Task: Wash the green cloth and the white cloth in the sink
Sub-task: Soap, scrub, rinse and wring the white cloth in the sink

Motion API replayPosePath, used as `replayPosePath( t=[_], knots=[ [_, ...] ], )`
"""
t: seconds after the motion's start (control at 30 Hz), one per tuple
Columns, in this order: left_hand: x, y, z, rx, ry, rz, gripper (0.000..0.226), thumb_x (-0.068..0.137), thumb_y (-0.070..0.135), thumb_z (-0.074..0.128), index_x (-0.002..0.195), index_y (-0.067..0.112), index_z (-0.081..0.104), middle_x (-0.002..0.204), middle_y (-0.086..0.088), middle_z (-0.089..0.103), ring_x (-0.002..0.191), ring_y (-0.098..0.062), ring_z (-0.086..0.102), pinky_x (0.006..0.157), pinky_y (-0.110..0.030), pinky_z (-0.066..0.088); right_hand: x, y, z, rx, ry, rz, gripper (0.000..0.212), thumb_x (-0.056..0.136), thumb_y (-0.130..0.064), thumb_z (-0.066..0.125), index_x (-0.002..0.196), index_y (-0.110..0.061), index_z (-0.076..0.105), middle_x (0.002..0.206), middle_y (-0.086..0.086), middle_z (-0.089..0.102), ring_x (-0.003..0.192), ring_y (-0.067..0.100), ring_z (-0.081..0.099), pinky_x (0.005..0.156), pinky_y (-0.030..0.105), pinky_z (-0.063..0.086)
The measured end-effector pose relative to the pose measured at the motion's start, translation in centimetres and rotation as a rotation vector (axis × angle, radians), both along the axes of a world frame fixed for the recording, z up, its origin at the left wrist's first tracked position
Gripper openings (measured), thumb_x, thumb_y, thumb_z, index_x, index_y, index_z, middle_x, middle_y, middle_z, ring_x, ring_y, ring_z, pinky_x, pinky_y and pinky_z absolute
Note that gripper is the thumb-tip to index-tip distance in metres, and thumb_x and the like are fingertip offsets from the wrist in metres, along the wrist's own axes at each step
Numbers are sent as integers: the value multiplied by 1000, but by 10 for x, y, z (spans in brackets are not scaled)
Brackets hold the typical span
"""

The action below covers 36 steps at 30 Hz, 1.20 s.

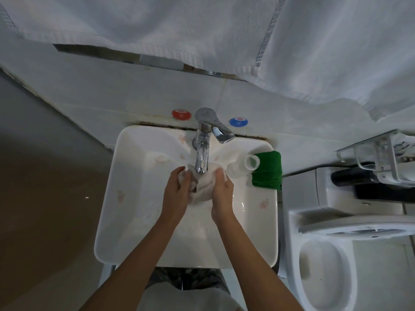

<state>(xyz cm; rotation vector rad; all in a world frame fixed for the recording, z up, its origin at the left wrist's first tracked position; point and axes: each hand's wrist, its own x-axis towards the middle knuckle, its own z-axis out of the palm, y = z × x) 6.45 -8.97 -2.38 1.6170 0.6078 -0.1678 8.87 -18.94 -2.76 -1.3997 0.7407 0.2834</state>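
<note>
White cloth (202, 187): bunched under the faucet (202, 158), gripped between my left hand (176, 191) and right hand (222, 191), fingers curled round it. Green cloth (267, 170): right of faucet, on sink (107, 221) rim beside a clear bottle (241, 168). Risk: my right elbow may topple the bottle.

Dim bathroom, toilet (325, 265), hanging towels (202, 25)

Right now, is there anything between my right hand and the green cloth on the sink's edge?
Yes. A clear plastic bottle lies on the sink rim just left of the green cloth, between it and your right hand, which holds the white cloth together with your left hand.
</note>
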Motion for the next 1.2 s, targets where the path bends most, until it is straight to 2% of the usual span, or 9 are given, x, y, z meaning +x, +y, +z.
replayPosePath(
  t=[0.2, 0.4, 0.53, 0.6, 0.7, 0.8, 0.97, 1.07, 1.2],
  knots=[
    [6, 3, 2, -89, 93, -71, 42, 89, 47, 53, 123, 23, 46, 105, -1, 60, 85, -9, 58, 61, -21, 43, 8, 1, 0, 126, 94, -10, 37, 98, -42, 49, 116, -14, 63, 110, 8, 70, 105, 23, 65, 94, 39, 52],
    [-6, 1, 3, 87, 21, -84, 29, 89, 36, 60, 116, 30, 51, 97, 12, 63, 86, -2, 62, 61, -13, 47, 13, -4, -3, -162, -15, 76, 19, 97, -37, 47, 109, -25, 56, 100, -5, 60, 100, 18, 58, 85, 31, 47],
    [-4, 1, 7, 182, -35, -26, 30, 97, 32, 46, 123, 19, 52, 107, 3, 63, 94, -13, 61, 78, -24, 50, 1, 7, -2, -55, -6, 187, 64, 78, -65, 53, 129, -26, 48, 122, -1, 57, 112, 16, 56, 96, 38, 49],
    [0, 1, 8, 194, -41, -11, 29, 99, 28, 42, 122, 14, 53, 107, 1, 61, 95, -15, 59, 79, -20, 48, -3, 7, -7, -9, -14, 176, 74, 72, -65, 62, 134, -28, 44, 129, 0, 54, 117, 18, 56, 99, 41, 49],
    [7, 3, 10, 164, -34, 15, 24, 100, 24, 40, 110, 10, 58, 93, 1, 62, 83, -9, 59, 66, -6, 44, -6, 5, -10, -8, -60, 205, 52, 77, -52, 69, 118, -23, 55, 118, 7, 61, 108, 24, 62, 91, 42, 55],
    [12, 7, 7, 102, -10, 44, 25, 101, 22, 39, 96, 11, 61, 82, 5, 63, 75, -6, 59, 61, -7, 43, -5, 4, -9, -82, -30, 143, 18, 89, -34, 62, 88, -17, 58, 90, 8, 62, 86, 22, 63, 77, 38, 53],
    [12, 3, 1, 181, 113, 11, 26, 98, 33, 43, 120, 21, 47, 107, -6, 60, 97, -24, 61, 80, -36, 51, -2, 5, -16, -183, 51, -14, 34, 88, -47, 53, 94, -16, 68, 94, 9, 70, 88, 23, 67, 86, 45, 56],
    [4, -6, 7, 242, 49, 79, 50, 98, 35, 43, 144, 24, 27, 121, 1, 50, 99, -15, 59, 81, -32, 52, -3, 9, -12, -159, -2, -78, 32, 94, -43, 52, 91, -16, 68, 92, 10, 70, 89, 25, 68, 83, 42, 55],
    [1, -13, 3, 333, 22, -21, 55, 92, 53, 39, 136, 20, 43, 130, -2, 50, 113, -16, 54, 88, -28, 45, -4, 16, -6, -29, -12, -50, 25, 98, -36, 49, 94, -16, 62, 95, 5, 65, 94, 20, 63, 87, 36, 50]
  ],
)
